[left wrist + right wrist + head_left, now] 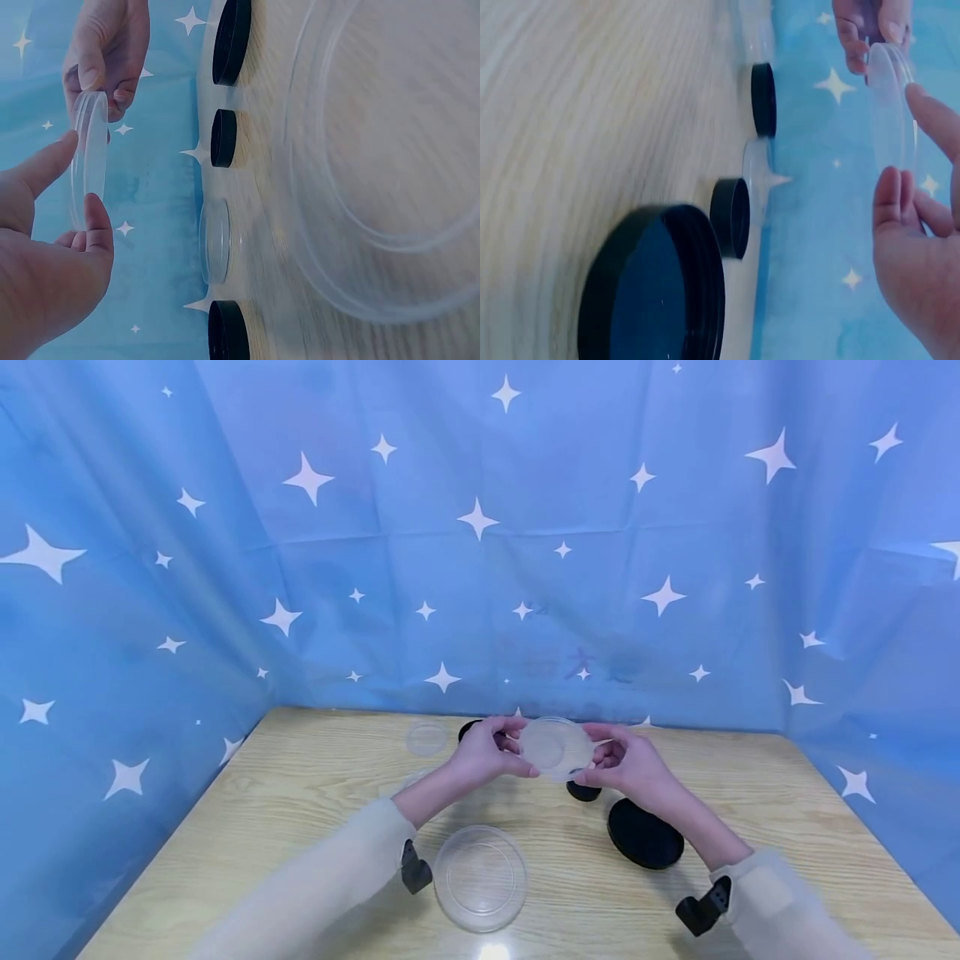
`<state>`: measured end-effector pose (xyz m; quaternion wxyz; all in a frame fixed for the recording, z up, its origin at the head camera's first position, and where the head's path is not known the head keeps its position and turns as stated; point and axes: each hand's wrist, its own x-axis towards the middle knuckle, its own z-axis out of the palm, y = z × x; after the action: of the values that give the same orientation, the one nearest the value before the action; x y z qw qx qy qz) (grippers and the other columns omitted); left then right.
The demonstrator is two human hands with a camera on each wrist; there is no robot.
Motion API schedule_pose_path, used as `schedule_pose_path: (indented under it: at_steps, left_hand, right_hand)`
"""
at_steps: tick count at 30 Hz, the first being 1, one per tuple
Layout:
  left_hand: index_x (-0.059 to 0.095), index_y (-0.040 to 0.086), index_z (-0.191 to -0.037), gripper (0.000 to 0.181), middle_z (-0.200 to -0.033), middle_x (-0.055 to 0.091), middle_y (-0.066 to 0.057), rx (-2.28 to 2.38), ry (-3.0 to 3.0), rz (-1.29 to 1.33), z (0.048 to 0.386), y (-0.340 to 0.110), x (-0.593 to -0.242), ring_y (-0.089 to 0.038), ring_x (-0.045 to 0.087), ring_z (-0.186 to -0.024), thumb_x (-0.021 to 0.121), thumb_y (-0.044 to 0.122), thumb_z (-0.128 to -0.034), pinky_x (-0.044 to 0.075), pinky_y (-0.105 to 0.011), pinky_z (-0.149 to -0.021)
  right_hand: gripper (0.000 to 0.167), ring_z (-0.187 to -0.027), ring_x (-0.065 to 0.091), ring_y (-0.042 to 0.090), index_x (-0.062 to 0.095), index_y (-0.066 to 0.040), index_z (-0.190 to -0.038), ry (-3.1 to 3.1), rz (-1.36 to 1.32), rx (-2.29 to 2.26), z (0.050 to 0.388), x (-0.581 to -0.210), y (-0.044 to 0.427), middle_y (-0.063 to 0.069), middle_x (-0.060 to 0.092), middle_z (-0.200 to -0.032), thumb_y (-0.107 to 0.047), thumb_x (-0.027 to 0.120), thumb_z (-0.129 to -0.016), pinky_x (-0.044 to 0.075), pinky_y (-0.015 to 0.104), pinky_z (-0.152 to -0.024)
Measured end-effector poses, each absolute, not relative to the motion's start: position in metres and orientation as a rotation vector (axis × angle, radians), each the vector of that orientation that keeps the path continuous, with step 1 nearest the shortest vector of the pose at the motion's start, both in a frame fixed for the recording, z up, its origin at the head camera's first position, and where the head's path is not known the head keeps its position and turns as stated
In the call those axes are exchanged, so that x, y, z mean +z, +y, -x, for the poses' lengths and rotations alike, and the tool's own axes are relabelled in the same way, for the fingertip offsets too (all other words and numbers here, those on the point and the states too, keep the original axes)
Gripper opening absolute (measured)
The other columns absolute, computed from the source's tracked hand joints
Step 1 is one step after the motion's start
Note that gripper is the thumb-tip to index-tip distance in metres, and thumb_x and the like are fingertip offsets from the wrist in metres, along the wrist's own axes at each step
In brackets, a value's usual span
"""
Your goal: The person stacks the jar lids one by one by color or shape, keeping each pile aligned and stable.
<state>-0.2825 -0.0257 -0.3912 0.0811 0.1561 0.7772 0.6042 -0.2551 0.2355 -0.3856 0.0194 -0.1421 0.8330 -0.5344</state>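
A clear round plastic lid [557, 747] is held up above the far part of the table by both hands. My left hand [489, 752] pinches its left edge between thumb and fingers. On the opposite edge, my right hand [636, 770] grips it the same way. Seen edge-on in the left wrist view, the lid [91, 161] is thin with a ridged rim. Below the right hand lie a small black lid [583, 792] and a large black lid [643, 837], whose hollow side shows in the right wrist view.
A large clear lid [481, 878] lies on the wooden table [300, 827] near the front. Farther back are another clear lid [426, 738] and a black lid [467, 729] partly hidden by the left hand. A blue star-patterned curtain [480, 568] hangs behind.
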Motion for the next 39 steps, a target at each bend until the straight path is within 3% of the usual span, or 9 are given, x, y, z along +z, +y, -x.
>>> schedule_pose_path:
  at_steps: [4,12,25,39]
  left_hand:
    - [0.063,0.003,-0.134,0.071,-0.104,0.064,-0.004,1.824,2.327,-0.501,0.271,-0.037,-0.389,-0.017,0.059,-0.093,0.093,0.002,-0.0697,0.057,-0.028,-0.078]
    - [0.062,-0.002,-0.131,0.068,-0.106,0.060,-0.010,1.868,2.279,-0.512,0.249,-0.062,-0.395,-0.019,0.062,-0.089,0.090,-0.007,-0.0693,0.060,-0.031,-0.078]
    - [0.059,-0.008,-0.131,0.070,-0.110,0.058,-0.016,1.890,2.284,-0.499,0.209,-0.096,-0.406,-0.021,0.062,-0.086,0.089,-0.009,-0.0669,0.058,-0.025,-0.074]
    - [0.055,-0.012,-0.131,0.074,-0.111,0.055,-0.020,1.878,2.309,-0.434,0.175,-0.121,-0.425,-0.022,0.061,-0.084,0.090,-0.008,-0.0658,0.058,-0.025,-0.072]
  right_hand:
    - [0.075,-0.080,0.057,0.020,0.049,0.009,-0.143,2.581,0.472,-1.666,0.247,-0.386,0.226,0.023,0.056,-0.100,-0.004,0.088,-0.080,0.053,0.025,-0.066]
    - [0.074,-0.082,0.057,0.022,0.049,0.007,-0.144,2.535,0.480,-1.671,0.230,-0.390,0.205,0.020,0.054,-0.106,-0.002,0.087,-0.081,0.054,0.026,-0.068]
    - [0.078,-0.081,0.058,0.023,0.052,0.008,-0.141,2.457,0.547,-1.653,0.207,-0.405,0.175,0.021,0.053,-0.106,-0.001,0.091,-0.074,0.054,0.027,-0.077]
    - [0.076,-0.079,0.056,0.014,0.053,0.014,-0.135,2.401,0.692,-1.668,0.190,-0.425,0.149,0.022,0.052,-0.107,0.002,0.091,-0.069,0.054,0.022,-0.072]
